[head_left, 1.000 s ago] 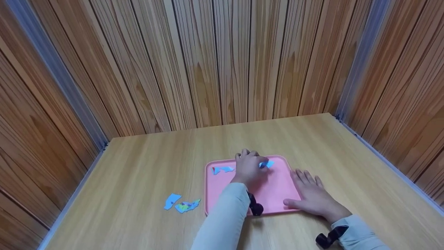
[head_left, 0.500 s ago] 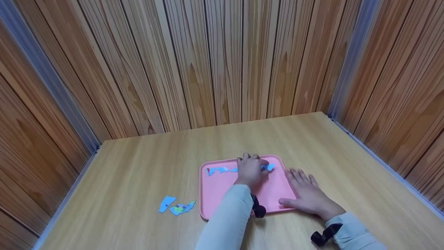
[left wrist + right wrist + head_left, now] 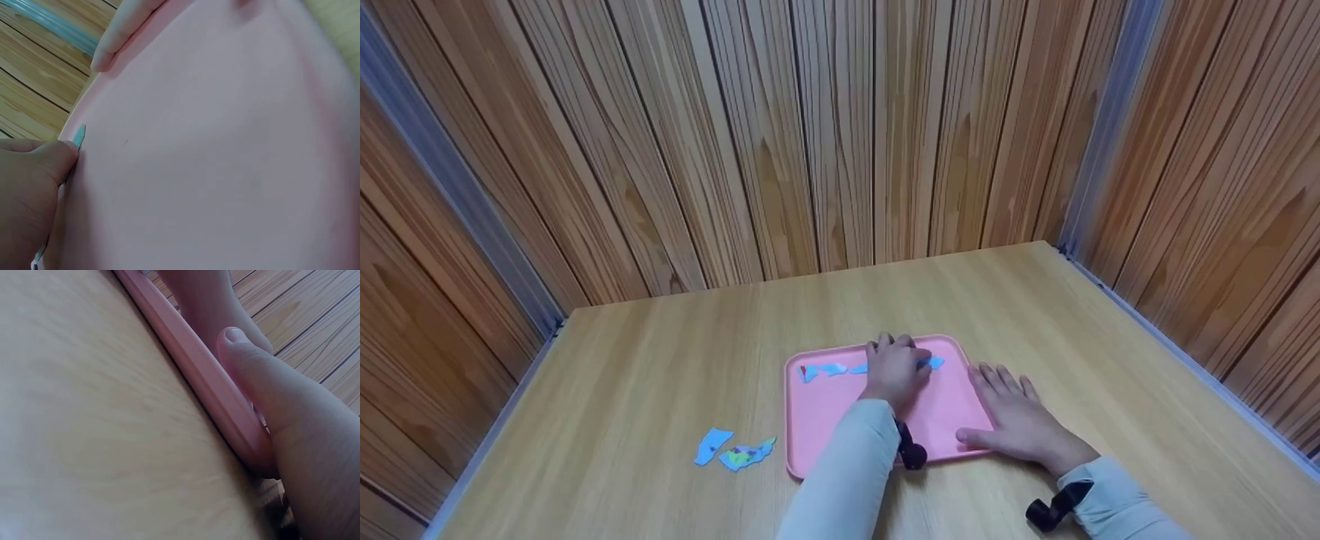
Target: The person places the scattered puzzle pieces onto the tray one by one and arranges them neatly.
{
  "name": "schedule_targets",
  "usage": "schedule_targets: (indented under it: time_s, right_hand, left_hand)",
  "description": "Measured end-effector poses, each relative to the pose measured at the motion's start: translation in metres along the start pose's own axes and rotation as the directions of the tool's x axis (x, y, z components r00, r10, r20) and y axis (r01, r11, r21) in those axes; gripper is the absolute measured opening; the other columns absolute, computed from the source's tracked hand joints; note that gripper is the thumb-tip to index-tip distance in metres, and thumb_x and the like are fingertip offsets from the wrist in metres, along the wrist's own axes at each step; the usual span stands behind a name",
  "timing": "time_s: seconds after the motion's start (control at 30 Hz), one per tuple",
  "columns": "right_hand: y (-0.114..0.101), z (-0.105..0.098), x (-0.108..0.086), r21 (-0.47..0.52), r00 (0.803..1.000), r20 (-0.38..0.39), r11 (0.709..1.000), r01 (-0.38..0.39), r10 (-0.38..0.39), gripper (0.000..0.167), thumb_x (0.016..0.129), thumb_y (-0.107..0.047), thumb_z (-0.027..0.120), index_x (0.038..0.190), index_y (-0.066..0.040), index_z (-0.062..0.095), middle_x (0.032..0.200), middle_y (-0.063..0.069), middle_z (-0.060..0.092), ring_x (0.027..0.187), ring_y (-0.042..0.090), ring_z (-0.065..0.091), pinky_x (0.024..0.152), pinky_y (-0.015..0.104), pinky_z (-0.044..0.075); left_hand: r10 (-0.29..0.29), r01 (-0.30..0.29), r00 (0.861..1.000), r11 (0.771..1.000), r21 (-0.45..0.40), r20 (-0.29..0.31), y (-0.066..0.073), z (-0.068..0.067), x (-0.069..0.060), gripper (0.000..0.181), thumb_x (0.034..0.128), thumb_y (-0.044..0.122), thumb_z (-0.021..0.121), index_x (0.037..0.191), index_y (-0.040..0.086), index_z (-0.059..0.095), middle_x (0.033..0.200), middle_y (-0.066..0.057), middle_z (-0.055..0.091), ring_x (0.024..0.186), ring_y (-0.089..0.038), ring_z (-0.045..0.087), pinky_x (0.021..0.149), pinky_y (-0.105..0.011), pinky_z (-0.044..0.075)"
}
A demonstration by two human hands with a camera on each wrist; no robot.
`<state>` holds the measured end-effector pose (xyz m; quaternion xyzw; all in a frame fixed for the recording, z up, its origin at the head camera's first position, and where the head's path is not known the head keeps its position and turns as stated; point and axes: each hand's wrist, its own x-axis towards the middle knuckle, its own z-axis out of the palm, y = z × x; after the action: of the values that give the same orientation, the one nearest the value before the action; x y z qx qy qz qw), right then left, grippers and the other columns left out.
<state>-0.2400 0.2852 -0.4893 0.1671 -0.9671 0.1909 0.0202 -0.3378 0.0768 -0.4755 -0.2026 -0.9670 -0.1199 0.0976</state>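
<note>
A pink tray lies on the table, with torn blue paper pieces in a row near its far edge. My left hand is over that row, fingers bent, its thumb and fingertips at a blue piece; the hand covers part of the row. In the left wrist view the thumb touches a blue piece. My right hand lies with fingers spread along the tray's right edge, its thumb on the near right corner, also in the right wrist view.
Left of the tray, two more torn pieces lie on the wooden table: a blue one and a blue one with green and yellow. Wood-panelled walls stand behind the table and at both sides.
The head view has shifted a little, so the scene sits further left. The left hand has moved slightly along the row, uncovering more blue paper to its left. The right hand stays at the tray's edge.
</note>
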Motion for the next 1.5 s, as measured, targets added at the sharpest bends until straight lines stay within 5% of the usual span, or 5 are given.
schedule_targets:
  time_s: [0.33, 0.73, 1.1, 1.5]
  right_hand:
    - [-0.004, 0.005, 0.002, 0.001, 1.000, -0.008, 1.000, 0.025, -0.025, 0.109, 0.085, -0.073, 0.058, 0.159, -0.001, 0.022, 0.164, 0.025, 0.021, 0.150, 0.048, 0.014, 0.115, 0.069, 0.004]
    - [-0.006, 0.007, 0.004, 0.018, 0.999, -0.011, 0.999, 0.036, -0.036, 0.109, 0.085, -0.071, 0.060, 0.159, 0.000, 0.023, 0.163, 0.025, 0.021, 0.150, 0.049, 0.014, 0.115, 0.069, 0.004]
    - [-0.001, 0.002, 0.001, 0.008, 0.999, -0.025, 0.999, 0.033, -0.033, 0.108, 0.086, -0.070, 0.060, 0.158, 0.002, 0.023, 0.162, 0.028, 0.022, 0.149, 0.051, 0.014, 0.114, 0.070, 0.004]
    - [0.002, -0.001, 0.001, 0.015, 1.000, -0.005, 1.000, 0.015, -0.015, 0.108, 0.087, -0.069, 0.060, 0.158, 0.002, 0.022, 0.163, 0.028, 0.019, 0.149, 0.051, 0.011, 0.114, 0.069, 0.001]
  left_hand:
    - [-0.098, 0.099, 0.995, 0.995, -0.027, 0.028, -0.006, -0.001, -0.001, 0.030, 0.0954, 0.045, 0.067, 0.123, 0.036, 0.073, 0.125, 0.007, 0.062, 0.115, -0.022, 0.047, 0.105, -0.047, 0.032]
    - [-0.078, 0.077, 0.997, 0.994, -0.078, -0.001, -0.016, -0.004, -0.010, 0.049, 0.0935, 0.049, 0.068, 0.140, 0.037, 0.060, 0.130, 0.004, 0.062, 0.112, -0.022, 0.045, 0.101, -0.045, 0.032]
    - [-0.071, 0.071, 0.997, 0.979, -0.191, 0.009, -0.024, -0.053, -0.029, 0.060, 0.0888, 0.048, 0.074, 0.145, 0.038, 0.055, 0.138, 0.004, 0.058, 0.120, -0.022, 0.042, 0.113, -0.053, 0.021]
    - [-0.135, 0.123, 0.991, 0.948, -0.293, -0.023, -0.070, -0.089, -0.088, 0.046, 0.0933, 0.043, 0.070, 0.137, 0.032, 0.061, 0.140, 0.002, 0.057, 0.120, -0.025, 0.043, 0.108, -0.054, 0.027]
